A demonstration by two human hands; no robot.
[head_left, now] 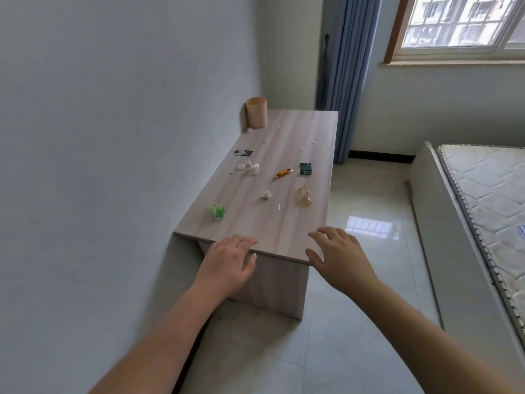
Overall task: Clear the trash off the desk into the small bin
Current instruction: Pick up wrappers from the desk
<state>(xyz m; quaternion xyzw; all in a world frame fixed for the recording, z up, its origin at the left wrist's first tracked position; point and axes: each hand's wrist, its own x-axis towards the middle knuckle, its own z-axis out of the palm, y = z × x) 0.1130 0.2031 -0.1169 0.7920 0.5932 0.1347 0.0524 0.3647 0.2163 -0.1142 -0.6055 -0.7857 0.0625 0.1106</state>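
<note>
A small tan bin (256, 112) stands at the far left corner of the wooden desk (287, 231), against the wall. Trash lies scattered on the desktop: a green wrapper (217, 211) near the left edge, a clear yellowish wrapper (302, 196), an orange candy wrapper (283, 172), a dark green packet (306, 168), white paper scraps (250, 167) and a white crumb (266, 194). My left hand (229, 263) hovers over the near edge with fingers apart, holding nothing. My right hand (338, 255) is spread over the near right corner, also holding nothing.
A black card with a white disc (243, 153) lies by the wall. Tiny white bits dot the far half of the desk. A bare mattress (488, 211) stands to the right across a tiled floor (366, 223). A blue curtain (345, 72) hangs behind the desk.
</note>
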